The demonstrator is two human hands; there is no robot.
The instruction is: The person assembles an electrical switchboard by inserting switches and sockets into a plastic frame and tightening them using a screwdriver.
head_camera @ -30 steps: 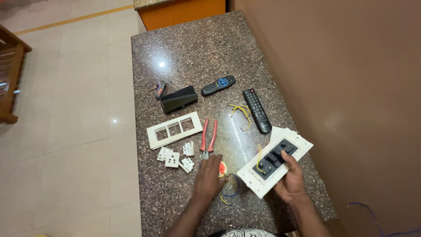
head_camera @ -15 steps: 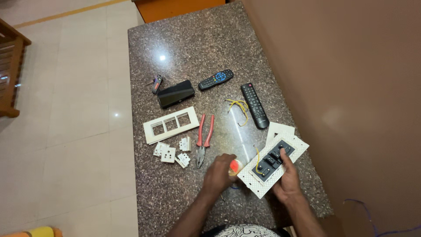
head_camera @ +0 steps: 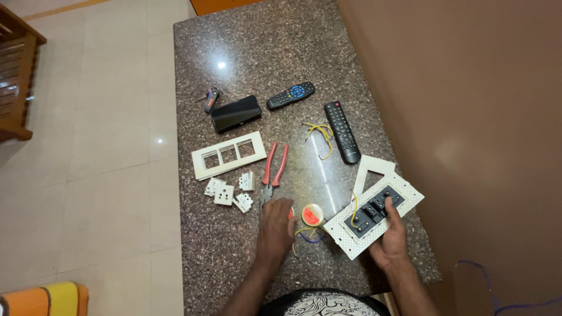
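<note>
A: Item one, largest: the table (head_camera: 246,58), speckled dark granite, set against a brown wall (head_camera: 468,117), with pale floor tiles (head_camera: 105,146) on its other side.

B: Next in size?

A: The switch plate (head_camera: 374,213), white with a perforated rim and a row of black switches. Its long axis runs diagonally, near-left to far-right, with the far end toward the wall. It sits at the near right of the table. The right hand (head_camera: 391,240) grips its near edge, thumb laid across the face beside the switches.

B: And the white frame?

A: The empty white frame (head_camera: 228,155), three openings, lies flat left of centre, long axis nearly crosswise. A smaller white cover (head_camera: 372,169) lies just beyond the switch plate.

B: Remotes?

A: A long black remote (head_camera: 342,131) pointing away down the table, a shorter remote (head_camera: 291,95) with a blue ring, and a black phone (head_camera: 236,113).

B: Tools?

A: Red-handled pliers (head_camera: 274,171), handles pointing away, jaws toward the person. The left hand (head_camera: 275,225) rests palm down just below the jaws, fingers loosely curled; I cannot tell whether it holds anything.

B: Small stock?

A: A tape roll (head_camera: 312,215) between the hands, loose yellow wire (head_camera: 319,136), and four white switch modules (head_camera: 229,193).
</note>
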